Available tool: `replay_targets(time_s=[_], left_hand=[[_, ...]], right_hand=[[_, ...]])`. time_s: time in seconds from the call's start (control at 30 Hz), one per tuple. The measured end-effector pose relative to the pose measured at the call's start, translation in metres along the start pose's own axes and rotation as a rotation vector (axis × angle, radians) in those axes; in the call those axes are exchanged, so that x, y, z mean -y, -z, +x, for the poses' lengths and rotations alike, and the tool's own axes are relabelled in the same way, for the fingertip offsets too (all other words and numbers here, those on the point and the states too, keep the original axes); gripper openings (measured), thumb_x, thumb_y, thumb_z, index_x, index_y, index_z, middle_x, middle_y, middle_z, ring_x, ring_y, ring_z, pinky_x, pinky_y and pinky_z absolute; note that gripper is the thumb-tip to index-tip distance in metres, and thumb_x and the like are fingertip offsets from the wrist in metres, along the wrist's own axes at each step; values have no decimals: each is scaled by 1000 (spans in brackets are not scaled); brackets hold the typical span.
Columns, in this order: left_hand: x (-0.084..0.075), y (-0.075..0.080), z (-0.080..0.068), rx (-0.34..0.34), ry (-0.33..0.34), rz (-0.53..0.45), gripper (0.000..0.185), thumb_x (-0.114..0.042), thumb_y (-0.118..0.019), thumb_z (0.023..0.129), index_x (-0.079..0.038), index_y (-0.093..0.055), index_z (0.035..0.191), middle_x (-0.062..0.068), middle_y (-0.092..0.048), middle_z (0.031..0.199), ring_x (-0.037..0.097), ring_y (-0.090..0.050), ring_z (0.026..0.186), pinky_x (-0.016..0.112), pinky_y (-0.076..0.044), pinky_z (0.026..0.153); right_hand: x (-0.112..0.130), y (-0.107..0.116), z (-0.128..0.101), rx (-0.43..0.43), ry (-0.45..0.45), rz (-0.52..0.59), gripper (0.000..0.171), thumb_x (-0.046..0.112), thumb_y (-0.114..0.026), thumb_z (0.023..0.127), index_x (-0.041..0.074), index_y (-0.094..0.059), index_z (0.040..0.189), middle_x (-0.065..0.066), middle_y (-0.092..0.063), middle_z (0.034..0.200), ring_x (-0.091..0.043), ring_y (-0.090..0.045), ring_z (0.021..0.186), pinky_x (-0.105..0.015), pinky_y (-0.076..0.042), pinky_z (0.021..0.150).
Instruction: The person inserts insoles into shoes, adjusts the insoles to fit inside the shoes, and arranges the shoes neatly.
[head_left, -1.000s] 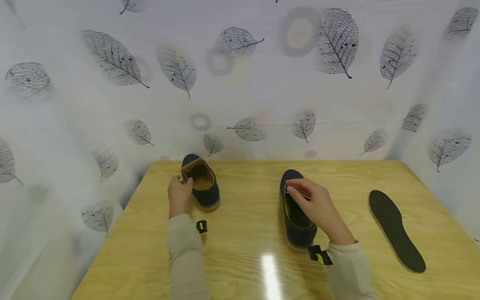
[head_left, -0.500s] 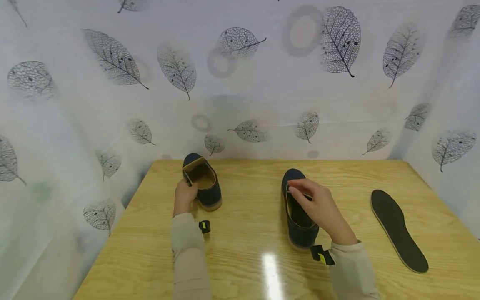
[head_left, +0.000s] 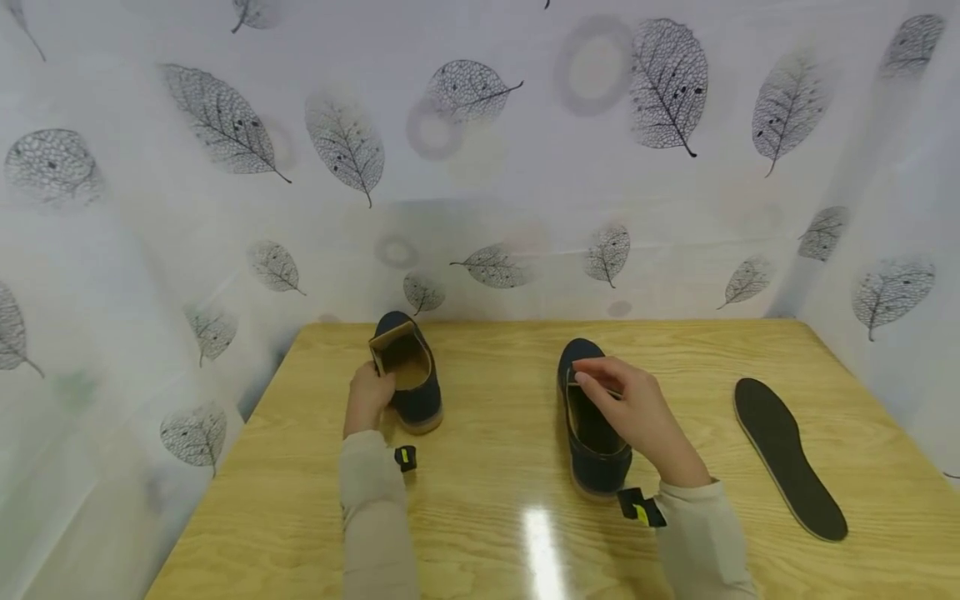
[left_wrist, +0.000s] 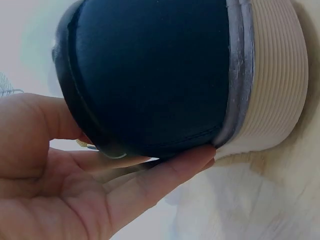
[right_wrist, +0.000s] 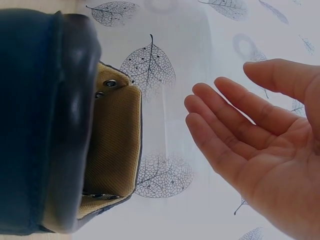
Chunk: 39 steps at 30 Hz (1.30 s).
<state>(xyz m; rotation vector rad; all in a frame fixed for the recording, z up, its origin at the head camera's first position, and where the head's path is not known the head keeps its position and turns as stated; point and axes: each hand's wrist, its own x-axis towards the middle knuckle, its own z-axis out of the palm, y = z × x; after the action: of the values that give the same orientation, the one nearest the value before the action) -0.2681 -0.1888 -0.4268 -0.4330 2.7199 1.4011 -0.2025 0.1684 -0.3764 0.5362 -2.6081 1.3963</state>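
Observation:
At the far left of the table, a dark navy shoe [head_left: 418,406] points away from me with its tan-lined tongue [head_left: 393,336] raised. My left hand [head_left: 369,398] grips its left side, thumb over the collar and fingers along the outside. In the left wrist view the shoe's heel [left_wrist: 150,75] and ribbed pale sole [left_wrist: 277,75] show, while the thumb tip is hidden. A matching shoe [head_left: 602,472] stands right of centre. Above its opening hovers my right hand [head_left: 636,407], fingers loosely bent. The right wrist view shows that hand [right_wrist: 265,125] apart from the shoe [right_wrist: 30,120], holding nothing.
A black insole [head_left: 791,458] lies flat on the right of the wooden table [head_left: 495,433]. A pale curtain [head_left: 495,192] printed with leaves hangs behind the table and at both sides.
My left hand has moved slightly right and taken hold of the left shoe's side. That shoe has turned a little straighter and shifted slightly towards me. The right hand stays in place.

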Motion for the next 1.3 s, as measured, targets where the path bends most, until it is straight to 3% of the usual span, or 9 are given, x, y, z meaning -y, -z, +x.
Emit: replay_targets(time_s=[0.17, 0.47, 0.8, 1.1, 1.3], left_hand=[[-2, -4, -3, 28, -44, 45, 48, -10, -41, 93, 19, -38, 131, 38, -45, 131, 47, -46, 121, 53, -39, 101], [-11, -21, -9, 79, -95, 66, 40, -9, -45, 92, 15, -43, 124, 33, -54, 117, 40, -58, 98, 44, -53, 77], [-21, -34, -13, 154, -135, 144, 43, -12, -51, 90, 15, -43, 123, 32, -55, 116, 39, -58, 98, 47, -50, 81], [-36, -43, -22, 217, -158, 178, 36, -14, -54, 90, 11, -53, 115, 23, -60, 101, 30, -61, 79, 37, -53, 62], [-40, -44, -28, 228, -170, 236, 27, -16, -55, 92, 8, -58, 105, 18, -62, 95, 27, -59, 80, 39, -50, 69]], right_hand=[[-1, 0, 1, -14, 4, -3, 29, 17, -57, 98, 1, -63, 122, -17, -65, 117, -31, -63, 108, -45, -50, 90], [0, 3, 1, -27, -22, -25, 32, 22, -56, 99, 2, -63, 124, -15, -65, 118, -32, -62, 108, -49, -50, 89], [-2, 5, 0, -27, -23, -27, 33, 23, -56, 99, 3, -63, 124, -14, -65, 119, -31, -61, 108, -49, -50, 89], [-4, 9, -1, -36, -12, -28, 32, 21, -56, 99, 2, -62, 124, -15, -65, 118, -33, -61, 110, -51, -49, 91], [-4, 12, -3, -37, -11, -22, 32, 21, -55, 99, 2, -62, 125, -16, -64, 119, -34, -60, 111, -52, -48, 92]])
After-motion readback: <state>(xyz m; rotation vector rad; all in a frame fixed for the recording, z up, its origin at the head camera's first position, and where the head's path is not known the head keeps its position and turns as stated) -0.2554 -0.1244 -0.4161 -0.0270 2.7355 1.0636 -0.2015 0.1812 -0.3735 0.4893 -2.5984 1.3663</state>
